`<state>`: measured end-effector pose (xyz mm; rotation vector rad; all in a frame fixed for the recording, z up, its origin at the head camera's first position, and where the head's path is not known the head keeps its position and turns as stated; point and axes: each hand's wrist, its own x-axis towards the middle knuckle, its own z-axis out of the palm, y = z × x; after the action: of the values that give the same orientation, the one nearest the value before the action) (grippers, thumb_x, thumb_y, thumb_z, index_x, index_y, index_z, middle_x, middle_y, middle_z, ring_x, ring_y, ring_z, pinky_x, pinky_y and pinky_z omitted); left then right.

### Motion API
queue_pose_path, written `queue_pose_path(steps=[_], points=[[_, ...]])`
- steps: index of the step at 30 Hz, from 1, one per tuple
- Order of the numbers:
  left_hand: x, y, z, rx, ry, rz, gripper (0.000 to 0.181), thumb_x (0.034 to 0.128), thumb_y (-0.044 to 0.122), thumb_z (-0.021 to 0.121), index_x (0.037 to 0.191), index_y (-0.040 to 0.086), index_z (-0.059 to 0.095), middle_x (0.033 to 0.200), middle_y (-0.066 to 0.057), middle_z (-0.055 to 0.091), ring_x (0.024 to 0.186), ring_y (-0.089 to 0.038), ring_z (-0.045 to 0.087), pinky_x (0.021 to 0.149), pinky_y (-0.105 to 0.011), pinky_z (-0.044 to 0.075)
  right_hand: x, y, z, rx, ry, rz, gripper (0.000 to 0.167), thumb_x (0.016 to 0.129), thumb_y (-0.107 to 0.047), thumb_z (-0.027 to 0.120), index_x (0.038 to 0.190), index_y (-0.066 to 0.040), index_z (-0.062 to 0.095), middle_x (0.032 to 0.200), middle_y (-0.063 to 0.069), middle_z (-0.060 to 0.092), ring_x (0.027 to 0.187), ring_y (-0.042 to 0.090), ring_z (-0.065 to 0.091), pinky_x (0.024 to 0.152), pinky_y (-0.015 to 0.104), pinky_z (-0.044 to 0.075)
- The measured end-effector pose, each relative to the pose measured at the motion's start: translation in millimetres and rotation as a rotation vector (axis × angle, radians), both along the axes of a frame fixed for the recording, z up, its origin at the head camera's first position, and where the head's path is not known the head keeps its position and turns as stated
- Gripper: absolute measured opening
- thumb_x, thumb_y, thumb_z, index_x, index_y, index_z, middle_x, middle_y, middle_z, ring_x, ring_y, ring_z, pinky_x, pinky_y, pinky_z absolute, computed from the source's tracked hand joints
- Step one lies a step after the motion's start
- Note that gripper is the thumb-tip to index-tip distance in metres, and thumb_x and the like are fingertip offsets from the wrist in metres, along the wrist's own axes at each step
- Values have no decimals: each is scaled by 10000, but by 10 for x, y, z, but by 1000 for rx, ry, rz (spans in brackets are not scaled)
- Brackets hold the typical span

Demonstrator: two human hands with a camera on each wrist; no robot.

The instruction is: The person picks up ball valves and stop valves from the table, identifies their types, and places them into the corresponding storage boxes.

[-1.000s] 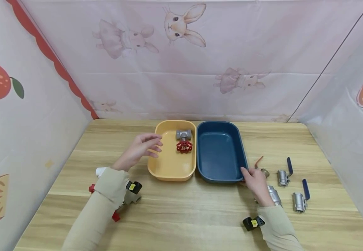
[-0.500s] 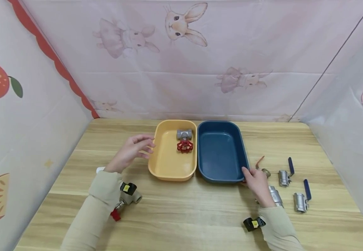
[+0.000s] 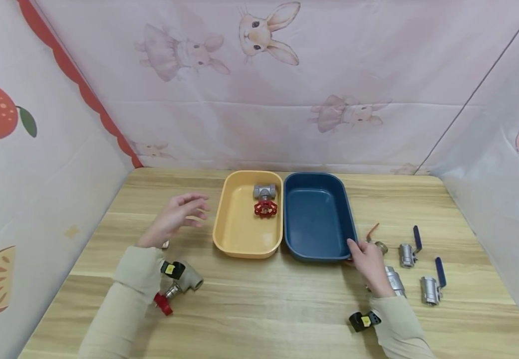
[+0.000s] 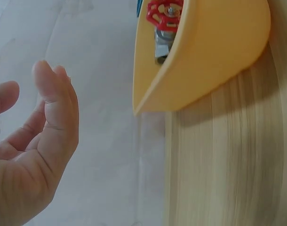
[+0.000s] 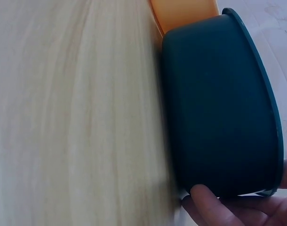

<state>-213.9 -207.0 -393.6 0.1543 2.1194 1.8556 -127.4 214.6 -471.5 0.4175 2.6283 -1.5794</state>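
Observation:
My left hand (image 3: 176, 217) hovers left of the yellow tray (image 3: 223, 234), fingers loosely bent and holding nothing; in the left wrist view the hand (image 4: 44, 141) is apart from the tray's wall. Inside that tray lies a gate valve (image 3: 265, 199) with a red handwheel. My right hand (image 3: 369, 264) grips the near right corner of the dark blue tray (image 3: 318, 219), which stands beside the yellow one with nothing in it. The right wrist view has fingers (image 5: 209, 207) against the tray's lower wall. Beneath the left sleeve is a grey valve (image 3: 189, 276) with a red handle, partly hidden.
Right of the blue tray lie two steel ball valves (image 3: 406, 255) (image 3: 430, 290) with blue levers. A brass valve (image 3: 381, 247) with an orange-red lever and a larger silver valve (image 3: 394, 280) are partly behind my right hand. Printed cloth walls (image 3: 259, 129) border the table.
My left hand has drawn back leftward from over the yellow tray's edge, uncovering more of the grey valve. My right hand stays at the blue tray's corner.

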Motion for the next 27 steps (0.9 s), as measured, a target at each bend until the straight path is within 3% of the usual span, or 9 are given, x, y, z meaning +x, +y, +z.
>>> queue_pose_path(steps=[4,9,17,23,27], points=[[1,-97,15,-21,0,10,395,950,245,494,1247,-13,456,1033,-159,564,861,-230,606,694,-319,563,-1,8,2,-7,19,4,409,977,-241,405,699,35,523,764,205,596,788,252,646,647,299,566],[9,-219,3,-61,-8,23,445,945,280,500,1273,-13,436,1021,-119,575,904,-269,597,734,-346,556,10,7,-4,-9,27,-3,408,976,-238,405,753,67,558,867,251,616,781,228,640,627,279,565],[59,-442,-15,-75,2,41,484,944,297,495,1288,-30,397,1049,-126,577,869,-181,614,741,-335,557,3,8,-21,-15,26,-2,421,974,-266,415,609,-59,394,636,132,521,764,214,640,658,284,567],[102,-624,-20,-106,-8,48,515,951,302,477,1313,-45,358,1013,-65,585,876,-177,617,716,-313,562,-2,10,-28,9,17,2,424,973,-268,417,598,-69,397,565,45,457,662,163,601,573,246,540],[118,-717,-18,-136,0,55,530,949,321,474,1318,-40,355,1000,-33,594,884,-182,620,715,-313,563,4,17,-38,-2,23,-4,426,973,-260,419,592,-72,399,569,53,477,686,175,618,595,247,550]])
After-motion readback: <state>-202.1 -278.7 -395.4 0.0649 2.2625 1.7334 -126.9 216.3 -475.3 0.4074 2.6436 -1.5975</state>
